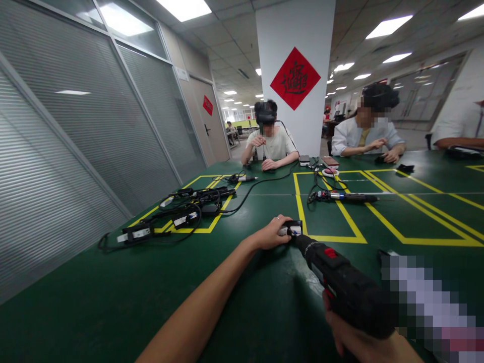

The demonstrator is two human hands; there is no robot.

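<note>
A black power drill with a red switch on top is gripped by my right hand at the lower right, its chuck pointing up and left. The bit end meets a small black and white part on the green table. My left hand holds that part from its left side, fingers closed round it. The exact contact between bit and part is too small to tell.
Black devices with cables lie on the green table at the left. A pen-like tool lies beyond the drill. Yellow tape marks rectangles. Across the table sit a person and another. A blurred object lies at the lower right.
</note>
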